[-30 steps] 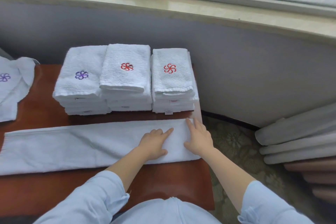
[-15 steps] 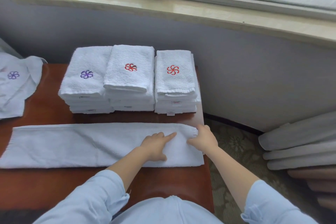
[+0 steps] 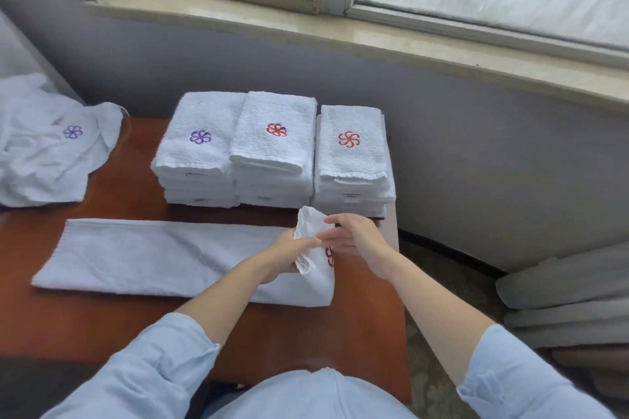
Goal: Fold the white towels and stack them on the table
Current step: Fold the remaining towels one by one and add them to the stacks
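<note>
- On the tabletop [image 3: 143, 323], a long towel [image 3: 153, 255] lies flat, its right end lifted.
- The left hand [image 3: 289, 250] and right hand [image 3: 355, 236] both pinch that end.
- Three stacks [image 3: 272, 153] stand behind.

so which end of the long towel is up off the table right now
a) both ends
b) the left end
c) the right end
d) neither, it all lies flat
c: the left hand and right hand hold the right end of the long towel raised, a red emblem showing on it, while its left end lies flat on the table.
</note>
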A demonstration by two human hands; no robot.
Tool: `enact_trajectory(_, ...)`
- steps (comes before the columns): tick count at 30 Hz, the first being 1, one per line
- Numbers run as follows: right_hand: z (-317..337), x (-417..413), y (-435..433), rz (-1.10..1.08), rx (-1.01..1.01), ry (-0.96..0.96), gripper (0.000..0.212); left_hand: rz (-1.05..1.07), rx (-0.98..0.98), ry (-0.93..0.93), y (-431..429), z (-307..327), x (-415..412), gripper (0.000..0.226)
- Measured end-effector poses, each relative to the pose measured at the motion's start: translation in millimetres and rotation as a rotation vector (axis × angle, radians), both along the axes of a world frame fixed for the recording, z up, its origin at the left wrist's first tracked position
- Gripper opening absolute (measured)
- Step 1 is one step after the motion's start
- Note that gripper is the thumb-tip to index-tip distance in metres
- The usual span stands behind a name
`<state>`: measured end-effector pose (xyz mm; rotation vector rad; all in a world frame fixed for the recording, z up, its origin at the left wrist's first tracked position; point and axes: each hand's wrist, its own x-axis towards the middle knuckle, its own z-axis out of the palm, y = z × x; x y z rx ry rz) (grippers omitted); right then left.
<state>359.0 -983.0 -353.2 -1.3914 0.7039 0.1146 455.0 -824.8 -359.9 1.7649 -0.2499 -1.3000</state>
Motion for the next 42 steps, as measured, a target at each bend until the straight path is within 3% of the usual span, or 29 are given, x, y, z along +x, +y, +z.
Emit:
enact_trajectory(4, -0.6, 18.1, 23.0, -0.195, -0.207, -0.079, 0.030, 0.135, 0.000, -0.072, 39.4, 6.8, 24.7, 0.027)
enact_trajectory(11, -12.8, 44.3, 75.8, -0.012, -0.460, -0.025, 0.020, 0.141, -0.002, -0.106, 79.4, 9.5, 42.7, 0.026)
enact_trajectory(18, 4.2, 42.2, 80.0, -0.211, -0.418, 0.016, 0.019, -0.039, -0.092, 0.050, 56.7, 11.3, 47.3, 0.031)
enact_trajectory(22, 5.2, 6.4, 53.8, -0.316, -0.241, 0.108, 0.027, -0.154, -0.105, 0.123, 16.5, 3.4, 26.1, 0.029)
enact_trajectory(25, 1.7, -24.8, 35.4, -0.402, -0.157, 0.199, 0.039, -0.253, -0.098, 0.178, -12.8, -4.0, 0.7, 0.046)
enact_trajectory(27, -2.2, -42.7, 26.4, -0.445, -0.154, 0.238, 0.033, -0.327, -0.076, 0.171, -26.2, -10.8, -14.8, 0.060)
enact_trajectory(29, -6.6, -57.7, 21.8, -0.416, -0.162, 0.275, 0.025, -0.389, -0.043, 0.143, -34.2, -19.7, -29.1, 0.065)
enact_trajectory(33, -14.7, -75.5, 19.1, -0.288, -0.257, 0.255, 0.048, -0.411, -0.013, 0.079, -40.7, -34.2, -49.5, 0.066)
enact_trajectory(42, -19.1, -69.3, 14.1, -0.106, -0.374, 0.318, 0.022, -0.303, -0.043, 0.053, -40.9, -21.9, -55.6, 0.040)
